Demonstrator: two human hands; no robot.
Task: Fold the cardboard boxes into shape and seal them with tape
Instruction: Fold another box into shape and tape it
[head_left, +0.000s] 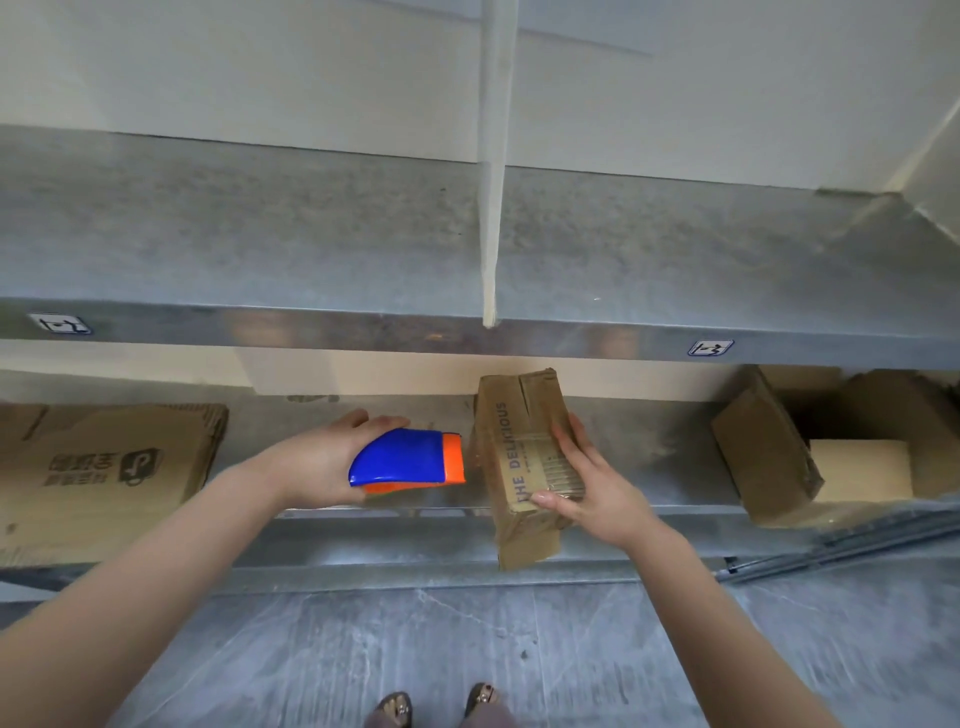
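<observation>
Sandalled feet stand on grey floor below both forearms. Left hand is wrapped round a blue-and-orange tape dispenser. Right hand clasps a brown cardboard box, flaps folded shut, clear tape across its top, overhanging the metal shelf edge; print reads "THE DELICIOUS". Flattened cartons with a logo lie left; other boxes sit right. Shelf labels are illegible.
</observation>
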